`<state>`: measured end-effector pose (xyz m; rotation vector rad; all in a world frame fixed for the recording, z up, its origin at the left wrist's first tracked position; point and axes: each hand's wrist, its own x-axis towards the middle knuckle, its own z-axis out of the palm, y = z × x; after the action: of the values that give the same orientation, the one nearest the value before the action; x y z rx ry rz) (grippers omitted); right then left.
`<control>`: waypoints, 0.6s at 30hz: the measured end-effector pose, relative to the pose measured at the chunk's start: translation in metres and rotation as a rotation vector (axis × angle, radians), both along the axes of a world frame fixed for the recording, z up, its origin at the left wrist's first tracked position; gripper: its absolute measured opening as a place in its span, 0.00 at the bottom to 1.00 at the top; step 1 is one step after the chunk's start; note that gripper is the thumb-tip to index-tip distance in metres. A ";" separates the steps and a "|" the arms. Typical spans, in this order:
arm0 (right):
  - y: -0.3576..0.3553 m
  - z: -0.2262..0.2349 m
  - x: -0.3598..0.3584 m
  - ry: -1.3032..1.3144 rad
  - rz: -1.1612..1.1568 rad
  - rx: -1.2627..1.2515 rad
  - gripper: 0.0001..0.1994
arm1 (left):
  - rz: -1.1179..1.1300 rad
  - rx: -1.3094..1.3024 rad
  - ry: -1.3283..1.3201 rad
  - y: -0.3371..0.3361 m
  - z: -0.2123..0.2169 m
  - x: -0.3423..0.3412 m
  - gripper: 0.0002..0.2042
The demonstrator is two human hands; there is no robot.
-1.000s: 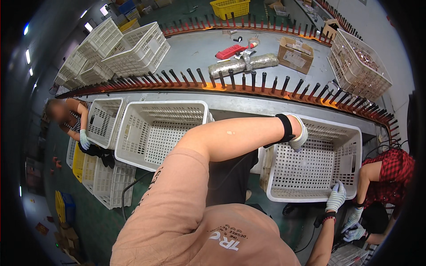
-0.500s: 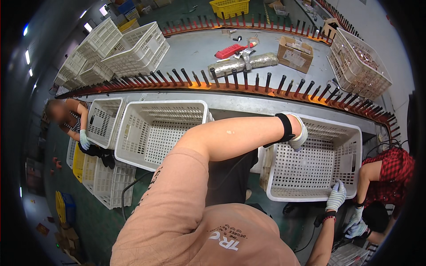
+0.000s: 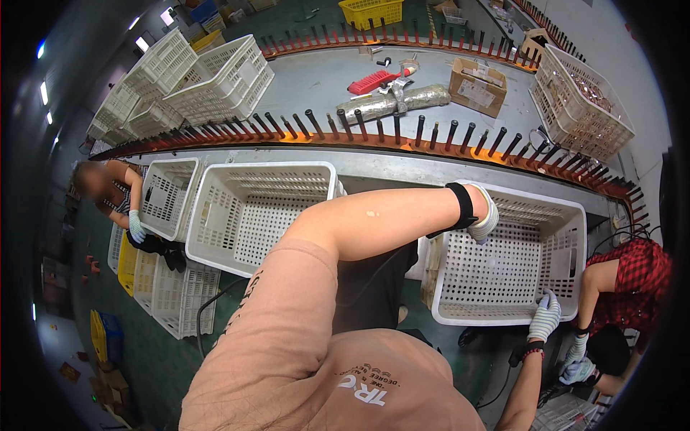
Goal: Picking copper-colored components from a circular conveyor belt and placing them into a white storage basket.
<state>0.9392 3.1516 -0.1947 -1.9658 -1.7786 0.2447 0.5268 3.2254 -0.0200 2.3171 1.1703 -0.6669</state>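
Observation:
A white perforated plastic crate (image 3: 496, 280) stands in front of me on the right, with nothing seen inside it. My left hand (image 3: 486, 218), in a striped knit glove with a black strap round the wrist, reaches across to its far left rim. The fingers curl down over that edge and are partly hidden. At the near right corner my right hand (image 3: 545, 317), gloved alike, grips the near rim with its fingers over the edge. A second white crate (image 3: 262, 172) sits to the left, partly covered by my left arm.
Beyond the crates runs a curved orange track (image 3: 410, 146) of upright black-handled pegs, beside a grey table (image 3: 302, 90). On it lie a red brush (image 3: 374, 81), a wrapped bundle (image 3: 402, 103) and a cardboard box (image 3: 477, 87). Co-workers sit at the left (image 3: 118, 190) and right (image 3: 625, 287).
The pegs on the near track have shifted left. My hands and the crate keep their places.

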 end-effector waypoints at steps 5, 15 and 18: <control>-0.003 0.000 -0.001 0.011 -0.003 -0.003 0.11 | -0.005 0.004 0.011 -0.004 0.003 -0.001 0.24; -0.005 0.005 -0.005 0.001 -0.007 -0.009 0.11 | -0.006 0.011 -0.009 -0.006 0.004 -0.003 0.24; -0.006 0.002 -0.003 -0.001 -0.009 0.009 0.11 | -0.007 0.008 -0.009 -0.007 0.006 -0.002 0.24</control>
<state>0.9365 3.1457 -0.1922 -1.9678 -1.7680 0.2318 0.5244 3.2188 -0.0135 2.3293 1.1639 -0.6543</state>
